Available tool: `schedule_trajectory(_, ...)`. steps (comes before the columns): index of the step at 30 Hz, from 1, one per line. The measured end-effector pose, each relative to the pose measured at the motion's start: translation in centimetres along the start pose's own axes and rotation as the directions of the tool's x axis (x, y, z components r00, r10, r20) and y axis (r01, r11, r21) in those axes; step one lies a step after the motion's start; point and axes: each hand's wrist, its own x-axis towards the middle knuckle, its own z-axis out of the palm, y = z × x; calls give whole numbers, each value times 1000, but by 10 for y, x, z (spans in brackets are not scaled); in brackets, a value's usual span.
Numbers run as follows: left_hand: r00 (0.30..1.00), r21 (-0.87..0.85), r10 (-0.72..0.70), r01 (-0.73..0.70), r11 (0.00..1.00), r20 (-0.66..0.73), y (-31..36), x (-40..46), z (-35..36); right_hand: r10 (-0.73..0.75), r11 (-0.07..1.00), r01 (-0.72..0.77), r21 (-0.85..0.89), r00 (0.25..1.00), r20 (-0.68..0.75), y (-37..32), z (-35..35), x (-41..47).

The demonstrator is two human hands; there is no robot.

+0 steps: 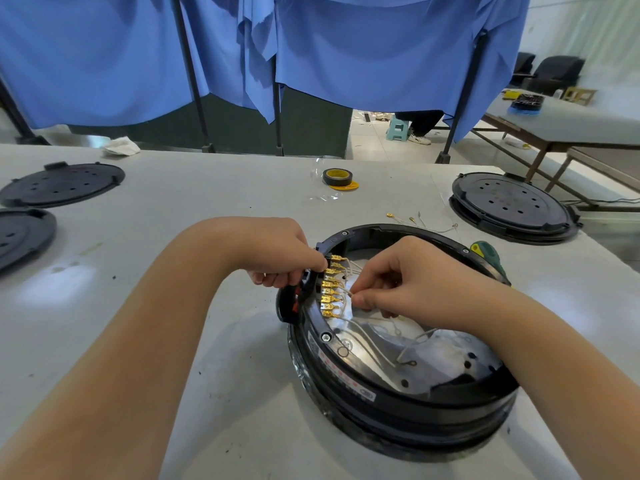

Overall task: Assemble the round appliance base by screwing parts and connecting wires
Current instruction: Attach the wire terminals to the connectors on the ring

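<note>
The round black appliance base lies open on the white table, its metal plate and white wires showing inside. A row of several gold terminals lines its left inner wall. My left hand grips the black connector block on the left rim, fingers pressed at the upper terminals. My right hand reaches over the base and pinches a thin white wire beside the middle terminals.
A green-handled screwdriver lies against the base's far right rim. Loose terminal wires and a roll of black tape lie beyond it. Black round covers sit at the left and right. Blue curtains hang behind.
</note>
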Motion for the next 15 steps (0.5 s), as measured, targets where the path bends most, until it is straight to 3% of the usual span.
schedule_trajectory(11,1000,14,11,-11,1000,-11,-2,4,0,22,999,-23,45,1000,20,3,1,1)
schedule_trajectory(15,995,112,-2,14,994,-102,-1,5,2,47,999,-47,15,999,-18,3,-2,1)
